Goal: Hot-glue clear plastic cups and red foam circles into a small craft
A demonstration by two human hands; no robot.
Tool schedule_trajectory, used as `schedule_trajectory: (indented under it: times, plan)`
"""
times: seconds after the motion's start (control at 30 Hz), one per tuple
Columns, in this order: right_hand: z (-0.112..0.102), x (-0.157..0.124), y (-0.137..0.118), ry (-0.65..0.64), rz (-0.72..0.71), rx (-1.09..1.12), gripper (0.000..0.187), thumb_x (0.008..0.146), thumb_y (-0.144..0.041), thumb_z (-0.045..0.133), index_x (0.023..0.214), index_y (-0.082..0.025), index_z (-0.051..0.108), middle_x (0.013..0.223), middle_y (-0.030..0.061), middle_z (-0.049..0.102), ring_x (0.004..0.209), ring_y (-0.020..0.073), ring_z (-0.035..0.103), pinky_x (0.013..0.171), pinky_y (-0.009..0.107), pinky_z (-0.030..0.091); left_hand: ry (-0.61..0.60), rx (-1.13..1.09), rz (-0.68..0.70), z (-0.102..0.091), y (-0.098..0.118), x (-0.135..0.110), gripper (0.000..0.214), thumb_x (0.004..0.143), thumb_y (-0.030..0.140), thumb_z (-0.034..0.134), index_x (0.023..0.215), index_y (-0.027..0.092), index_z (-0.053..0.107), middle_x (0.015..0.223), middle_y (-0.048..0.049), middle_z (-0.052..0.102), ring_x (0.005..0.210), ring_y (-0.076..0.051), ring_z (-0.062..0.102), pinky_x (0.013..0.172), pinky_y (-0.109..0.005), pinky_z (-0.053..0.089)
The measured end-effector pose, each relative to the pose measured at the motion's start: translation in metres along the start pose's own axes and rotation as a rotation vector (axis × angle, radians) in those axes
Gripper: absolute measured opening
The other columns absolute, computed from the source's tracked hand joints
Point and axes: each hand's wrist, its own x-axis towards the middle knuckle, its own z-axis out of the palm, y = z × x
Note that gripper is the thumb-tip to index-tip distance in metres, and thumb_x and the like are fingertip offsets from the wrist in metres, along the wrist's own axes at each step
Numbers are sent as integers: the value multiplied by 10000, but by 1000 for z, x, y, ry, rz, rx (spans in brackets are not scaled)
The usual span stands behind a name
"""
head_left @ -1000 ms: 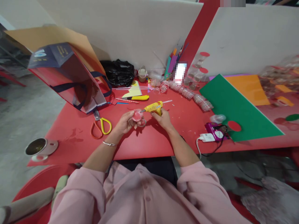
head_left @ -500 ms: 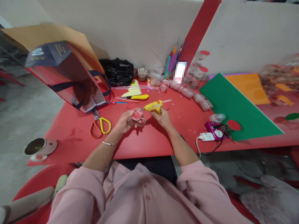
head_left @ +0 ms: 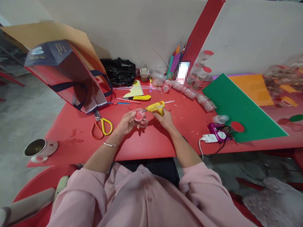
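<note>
Between the fingers of my left hand (head_left: 127, 123) is a small clear plastic cup (head_left: 139, 115), its round end looking reddish. A second clear rim (head_left: 143, 123) shows just below it, by the fingertips. My right hand (head_left: 165, 119) is wrapped round the handle of a yellow hot glue gun (head_left: 155, 107), with a glue stick jutting from its back. The gun's metal nozzle points left and meets or nearly meets the cup's edge; contact is too small to tell. Scissors (head_left: 101, 127) with red and yellow handles lie left of my left hand.
A yellow utility knife (head_left: 139, 98) lies beyond my hands. Nested clear cups (head_left: 189, 93) run in a row behind to the right. A green board (head_left: 243, 110) and a purple power strip (head_left: 216, 132) sit at right, a paper bag (head_left: 71, 75) and a mug (head_left: 40, 148) at left.
</note>
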Motion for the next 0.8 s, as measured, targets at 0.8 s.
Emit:
schedule_trajectory:
  times: [0.8]
  plan:
    - [-1, 0, 2, 8, -28, -49, 456, 755, -604, 785, 963, -206, 703, 856, 35, 721, 754, 200, 601, 735, 351, 493, 6, -11, -7, -1, 1, -1, 697, 760, 511, 934, 1274, 94, 714, 1017, -168, 846, 699, -230, 796, 473, -262, 588]
